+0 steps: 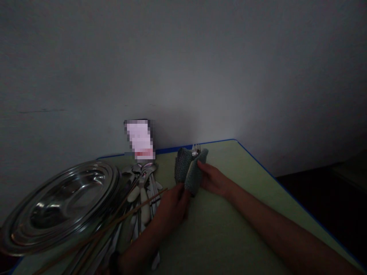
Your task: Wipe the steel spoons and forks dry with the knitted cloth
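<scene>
A fork [196, 149] stands upright with its tines showing above a grey-green cloth [193, 176] folded around it. My left hand [175, 202] is closed low on the fork, at the cloth's bottom edge; the handle is hidden in the fingers. From the right side my right hand [211, 178] pinches the cloth against the fork. Left of my hands lies a pile of cutlery, with spoons [149, 166] and white-handled pieces [145, 206] among it. Long thin wooden sticks [123, 217] lie across that pile.
Stacked shiny metal plates [113, 179] fill the table's left side. A phone [140, 139] with a lit, blurred screen leans on the wall behind. The light green table [243, 168] has a blue edge and meets the grey wall. The room is dim.
</scene>
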Demonstrator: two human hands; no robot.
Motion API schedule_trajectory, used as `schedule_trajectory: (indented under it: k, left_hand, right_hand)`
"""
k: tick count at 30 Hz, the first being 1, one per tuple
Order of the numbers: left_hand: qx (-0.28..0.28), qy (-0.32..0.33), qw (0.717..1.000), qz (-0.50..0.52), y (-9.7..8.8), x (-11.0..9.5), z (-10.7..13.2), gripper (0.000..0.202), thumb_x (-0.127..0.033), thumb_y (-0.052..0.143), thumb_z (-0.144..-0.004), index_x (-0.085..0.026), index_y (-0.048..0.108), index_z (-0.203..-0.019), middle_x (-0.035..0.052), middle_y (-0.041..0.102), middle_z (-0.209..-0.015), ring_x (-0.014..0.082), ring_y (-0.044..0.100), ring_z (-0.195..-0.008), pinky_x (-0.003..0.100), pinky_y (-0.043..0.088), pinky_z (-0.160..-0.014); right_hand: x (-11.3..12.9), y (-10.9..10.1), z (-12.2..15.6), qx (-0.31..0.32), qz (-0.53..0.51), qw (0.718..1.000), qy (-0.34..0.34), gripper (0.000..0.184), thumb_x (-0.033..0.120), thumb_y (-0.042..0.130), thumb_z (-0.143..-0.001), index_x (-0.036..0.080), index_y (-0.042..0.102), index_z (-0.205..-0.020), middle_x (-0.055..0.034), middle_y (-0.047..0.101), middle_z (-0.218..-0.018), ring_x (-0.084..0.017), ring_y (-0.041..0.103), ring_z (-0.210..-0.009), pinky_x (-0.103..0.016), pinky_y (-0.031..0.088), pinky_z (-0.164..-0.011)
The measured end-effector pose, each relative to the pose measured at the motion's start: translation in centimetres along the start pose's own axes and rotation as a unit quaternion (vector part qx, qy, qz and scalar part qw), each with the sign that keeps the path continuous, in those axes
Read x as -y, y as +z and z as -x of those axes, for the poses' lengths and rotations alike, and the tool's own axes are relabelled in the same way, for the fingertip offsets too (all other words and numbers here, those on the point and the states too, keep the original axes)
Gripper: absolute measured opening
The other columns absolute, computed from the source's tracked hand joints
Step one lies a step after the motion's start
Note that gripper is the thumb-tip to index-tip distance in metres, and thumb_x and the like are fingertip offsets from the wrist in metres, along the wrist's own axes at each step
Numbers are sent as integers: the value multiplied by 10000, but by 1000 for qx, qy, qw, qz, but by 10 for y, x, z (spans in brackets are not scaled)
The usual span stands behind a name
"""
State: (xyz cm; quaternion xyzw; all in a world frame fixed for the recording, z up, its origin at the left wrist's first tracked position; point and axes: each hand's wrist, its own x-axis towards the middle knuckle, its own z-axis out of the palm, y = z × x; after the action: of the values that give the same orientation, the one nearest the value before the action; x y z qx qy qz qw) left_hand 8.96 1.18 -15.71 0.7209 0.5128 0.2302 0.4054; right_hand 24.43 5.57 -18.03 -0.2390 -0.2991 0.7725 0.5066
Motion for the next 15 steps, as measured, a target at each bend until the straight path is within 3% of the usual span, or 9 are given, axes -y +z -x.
schedule_trajectory:
  k: [3,6,10,12,15]
  left_hand:
    - [20,-2,1000,3,2,4,0,364,-427,391,-851,-188,481,-592,-50,464,-448,122,474,-419,212,294,-428]
    - [25,5,1000,8,5,6,2,388,-446,389,-858,-184,488,-589,-46,477,-466,114,477,-436,207,308,-442]
    - [26,33,998,37,-4,-10,11,401,-436,300,-897,-192,458,-621,-48,470,-498,109,464,-458,208,340,-468]
    - [-24,57,998,27,-21,-27,14,387,-441,299,-897,-200,414,-617,-59,429,-496,103,420,-449,211,326,-465]
    - [-189,98,976,-36,-63,-58,17,371,-445,290,-897,-204,386,-631,-50,434,-549,107,417,-489,225,320,-491]
  right_hand:
    - [0,1,2,1,26,1000,-10,228,270,734,-652,149,645,-824,-29,693,-765,-163,639,-753,-291,477,-756]
    - [0,2,2,-8,45,999,-21,249,316,731,-657,156,649,-829,-12,690,-755,-132,627,-678,-261,479,-694]
    - [0,7,4,-19,84,996,-27,268,404,719,-655,168,641,-755,23,664,-651,-97,594,-587,-216,464,-605]
    - [0,14,8,-5,117,993,-15,289,421,712,-657,155,641,-745,20,645,-598,-98,572,-535,-214,448,-543]
    - [7,35,17,33,170,985,3,294,409,704,-667,137,645,-759,4,647,-619,-103,566,-533,-218,442,-521]
